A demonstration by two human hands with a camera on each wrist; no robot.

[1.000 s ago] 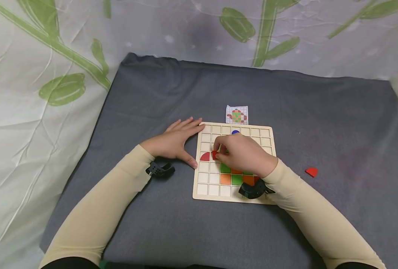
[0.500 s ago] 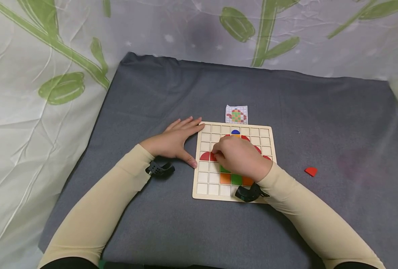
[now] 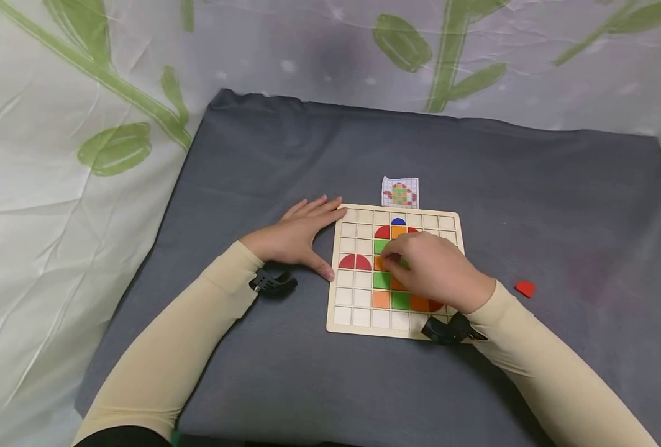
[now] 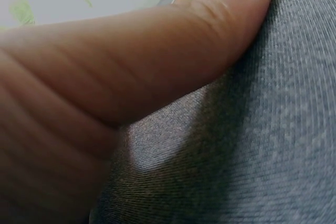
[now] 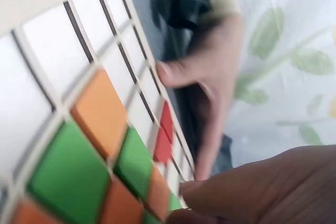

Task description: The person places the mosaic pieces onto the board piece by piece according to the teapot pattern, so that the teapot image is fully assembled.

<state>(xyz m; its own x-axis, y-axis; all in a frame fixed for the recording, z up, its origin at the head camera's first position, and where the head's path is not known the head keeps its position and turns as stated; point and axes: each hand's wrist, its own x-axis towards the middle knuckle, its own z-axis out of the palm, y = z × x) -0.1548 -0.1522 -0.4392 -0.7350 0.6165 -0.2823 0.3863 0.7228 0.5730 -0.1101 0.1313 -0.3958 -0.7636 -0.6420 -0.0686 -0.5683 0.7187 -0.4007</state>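
Note:
A pale wooden grid board [image 3: 350, 318] lies on the grey cloth, its middle cells filled with green, orange and red flat pieces. My left hand [image 3: 294, 236] is spread along the board's left edge, thumb and fingertips right at the rim; the thumb [image 4: 157, 56] fills much of the left wrist view. Above the middle pieces is my right hand [image 3: 439, 270], fingers loosely bent, no piece showing between them. Two red quarter-round pieces [image 3: 363, 262] sit side by side at the board's left. Part of the pattern is hidden under the right hand.
Just behind the board lies a small printed pattern card [image 3: 400, 194]. One loose red piece [image 3: 525, 288] lies on the cloth [image 3: 576, 217] to the right. A white curtain [image 3: 330, 49] with green leaves hangs behind and at the left.
The right hand has let go of a red quarter-round piece, which now lies in the cell beside the other one, and has moved right. The left hand stays at the board's edge.

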